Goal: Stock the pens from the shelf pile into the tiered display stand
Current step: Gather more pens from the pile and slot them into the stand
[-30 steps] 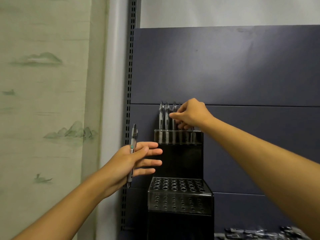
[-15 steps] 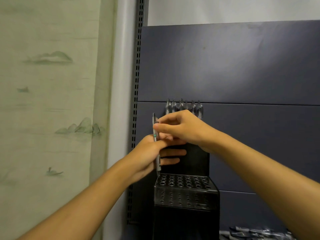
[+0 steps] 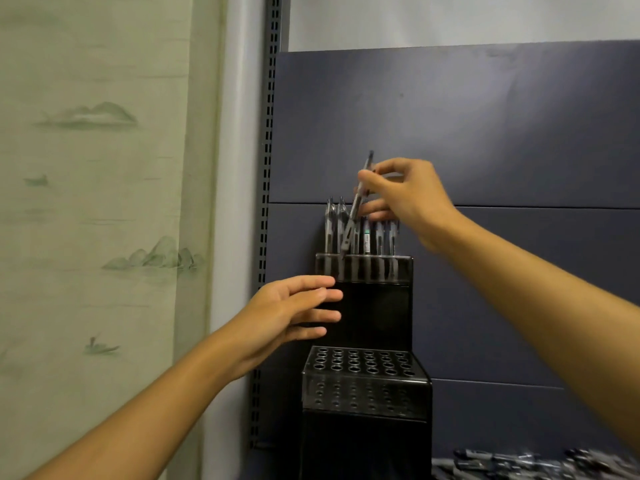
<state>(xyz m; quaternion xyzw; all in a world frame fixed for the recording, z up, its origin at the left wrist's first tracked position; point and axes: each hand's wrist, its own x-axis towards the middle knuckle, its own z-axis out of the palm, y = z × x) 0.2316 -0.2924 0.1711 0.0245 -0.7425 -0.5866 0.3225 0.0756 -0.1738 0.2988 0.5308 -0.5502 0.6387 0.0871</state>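
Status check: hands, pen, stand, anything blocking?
Right hand pinching pen, tilted, tip at top tier. Left hand open, empty, beside stand. Lower tier holes empty. Nothing blocking.

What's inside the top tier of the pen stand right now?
A row of upright pens stands in the top tier. The right hand holds another pen tilted over them, its tip near the holes. That hand hides some pen tops.

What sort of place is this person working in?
Probably a shop, likely its stationery aisle. A dark shelf back panel hangs beside a slotted metal upright, a black tiered pen stand is being filled, and loose pens lie piled on the shelf below.
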